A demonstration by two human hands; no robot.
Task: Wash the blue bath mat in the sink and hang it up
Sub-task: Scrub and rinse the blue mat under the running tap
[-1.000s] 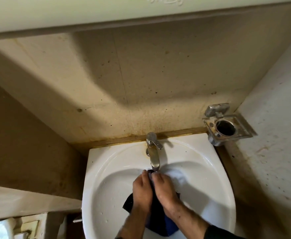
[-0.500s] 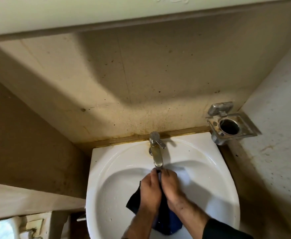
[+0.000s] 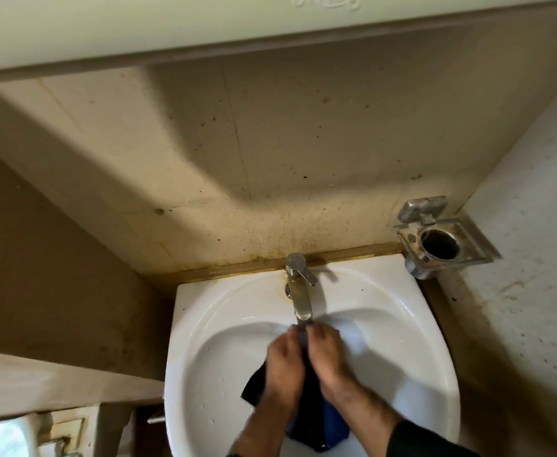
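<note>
A dark blue bath mat (image 3: 320, 423), bunched up and wet, hangs in the white sink (image 3: 211, 341) below the steel tap (image 3: 300, 298). My left hand (image 3: 283, 367) and my right hand (image 3: 328, 357) grip the mat's upper part side by side, fingertips just under the spout. The cloth between the palms is mostly hidden. A corner sticks out to the left of my left hand, and the lower end droops toward the basin's near side. Whether water runs from the spout is unclear.
A metal wall holder (image 3: 438, 240) with a round opening sits at the right, beside the sink's back corner. Stained beige walls close in behind and on both sides. A pale ledge (image 3: 56, 380) and a white fixture (image 3: 0, 437) lie at lower left.
Both hands stay together on the mat under the spout with small rubbing shifts. The camera view has drifted slightly, so the sink sits a little more to the right.
</note>
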